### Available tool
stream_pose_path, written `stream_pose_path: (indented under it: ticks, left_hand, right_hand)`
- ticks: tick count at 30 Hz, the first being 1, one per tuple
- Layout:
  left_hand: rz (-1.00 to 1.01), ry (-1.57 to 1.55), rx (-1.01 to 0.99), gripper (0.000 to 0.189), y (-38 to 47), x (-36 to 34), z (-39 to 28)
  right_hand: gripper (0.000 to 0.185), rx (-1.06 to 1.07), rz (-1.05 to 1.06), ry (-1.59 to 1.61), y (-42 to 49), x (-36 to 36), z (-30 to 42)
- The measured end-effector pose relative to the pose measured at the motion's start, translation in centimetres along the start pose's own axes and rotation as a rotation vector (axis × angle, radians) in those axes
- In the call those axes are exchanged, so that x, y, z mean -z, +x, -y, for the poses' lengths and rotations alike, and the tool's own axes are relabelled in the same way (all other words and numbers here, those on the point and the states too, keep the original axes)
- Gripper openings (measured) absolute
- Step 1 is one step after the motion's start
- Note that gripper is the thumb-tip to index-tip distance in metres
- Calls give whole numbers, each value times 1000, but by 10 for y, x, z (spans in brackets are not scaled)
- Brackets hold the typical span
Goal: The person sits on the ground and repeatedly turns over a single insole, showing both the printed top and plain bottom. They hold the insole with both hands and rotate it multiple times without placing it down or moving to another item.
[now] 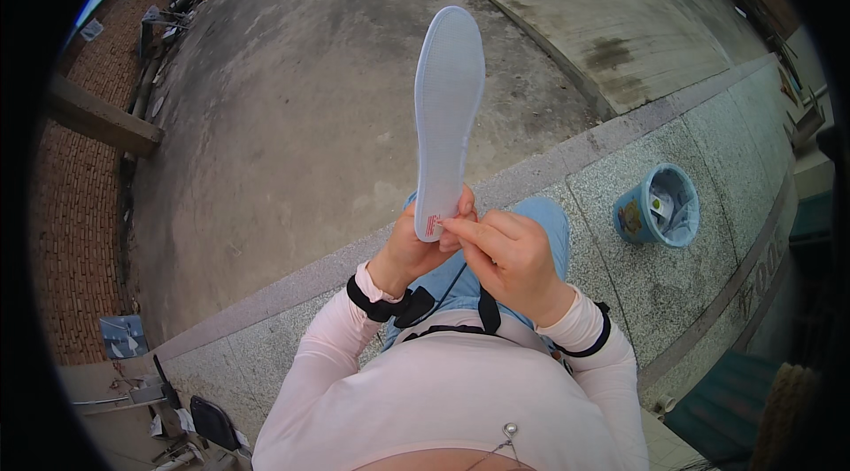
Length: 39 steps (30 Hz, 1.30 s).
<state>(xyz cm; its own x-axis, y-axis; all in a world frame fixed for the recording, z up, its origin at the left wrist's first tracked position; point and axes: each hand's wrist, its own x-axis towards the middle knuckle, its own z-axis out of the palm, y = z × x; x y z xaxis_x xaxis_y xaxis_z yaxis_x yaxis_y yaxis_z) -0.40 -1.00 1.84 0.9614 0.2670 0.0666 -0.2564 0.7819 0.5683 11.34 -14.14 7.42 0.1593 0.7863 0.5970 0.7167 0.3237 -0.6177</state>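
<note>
A white shoe insole (449,99) with a woven surface stands up in front of me, toe end away from me. My left hand (415,238) grips it by the heel end, with the fingers behind it and the thumb along its right edge. Small red printing (431,225) shows on the heel. My right hand (508,255) reaches in from the right, its index fingertip at the heel beside the printing and its other fingers curled. Whether a thin item sits between those fingertips is too small to tell.
A blue waste bin (631,209) with a liner and litter stands on the speckled terrazzo ledge (591,272) to the right. Beyond lies a stained concrete yard (299,106). A brick wall (83,219) and a concrete post (106,116) are at left, a black chair (216,423) at lower left.
</note>
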Motion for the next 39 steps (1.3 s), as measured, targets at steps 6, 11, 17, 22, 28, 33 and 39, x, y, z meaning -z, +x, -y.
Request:
stream_pose_path:
  ticks: [6,11,17,22,28,33,39]
  left_hand:
    - [-163,244,-115,29,-1,-2,3]
    - [-319,477,-89,23,-6,-10,-4]
    - [-386,704,-193,20,-4,-16,6]
    - [-399,871,-177,20,-6,-15,3]
    - [-283,808,-99,25,-3,-18,5]
    - [-306,841,-60,29,-4,-13,5]
    - [-378,910,-209,27,-2,-7,10]
  right_hand:
    - [25,-33,47,-17,-5,5,-8]
    - [21,-240,3,386,-10,-2,-28]
    - [19,-687,-94,845,-22,-1,-34]
    - [13,-260,-195,61,-20,12,-34]
    - [7,-128,-66,-8,-19,9,-39]
    - [10,-274,-148,644,-25,3,-40]
    - [15,-425,-259,1040,-28,27,-33]
